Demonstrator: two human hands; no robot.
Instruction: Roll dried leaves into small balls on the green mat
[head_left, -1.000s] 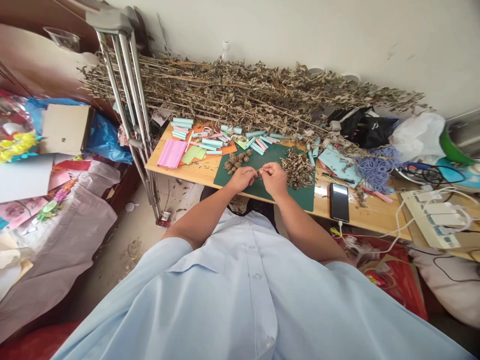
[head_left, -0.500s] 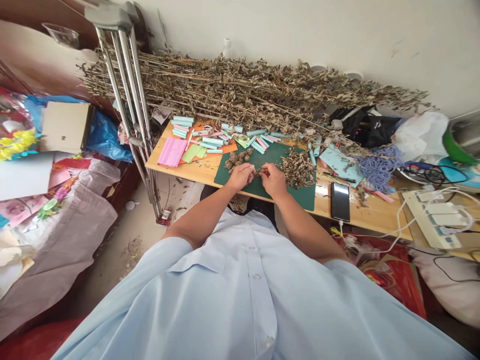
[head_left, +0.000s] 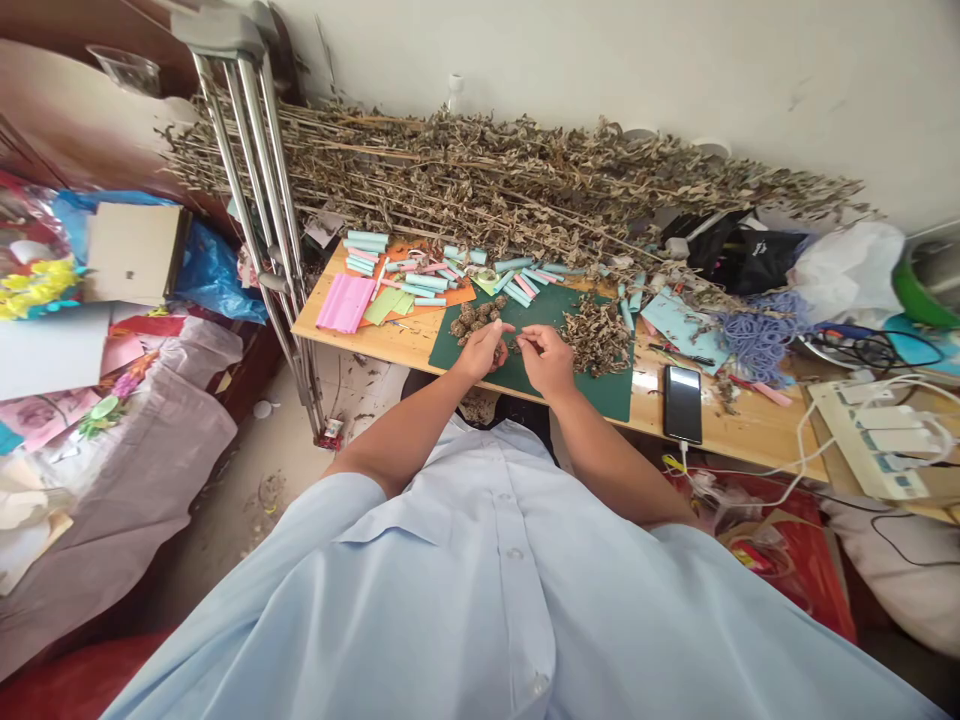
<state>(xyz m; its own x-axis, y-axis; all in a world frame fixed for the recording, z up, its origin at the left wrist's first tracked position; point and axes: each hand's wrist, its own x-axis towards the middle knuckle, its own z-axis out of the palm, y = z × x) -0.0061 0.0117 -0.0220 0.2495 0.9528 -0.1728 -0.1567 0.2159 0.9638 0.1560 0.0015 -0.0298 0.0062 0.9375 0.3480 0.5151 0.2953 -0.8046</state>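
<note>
Both of my hands hover close together over a dark green cutting mat (head_left: 596, 392) on a wooden table (head_left: 390, 345). My left hand (head_left: 486, 347) and my right hand (head_left: 547, 357) each pinch one end of a small clump of dried plant bits (head_left: 515, 346) between them. Just beyond the left hand lies a cluster of small brown dried balls (head_left: 471, 318). A loose heap of dried leaves (head_left: 596, 335) sits on the mat to the right of my right hand.
Long dried branches (head_left: 487, 180) lie across the back of the table. Rolled blue and pink paper tubes (head_left: 420, 272) and pink sheets (head_left: 343, 303) lie at left. A phone (head_left: 682, 402) lies at right near cables and a power strip (head_left: 862, 430). A crutch (head_left: 251, 170) leans at the table's left end.
My hands have shifted slightly toward me and apart a little; the left thumb now points out over the dried balls. The clump stays held between both hands.
</note>
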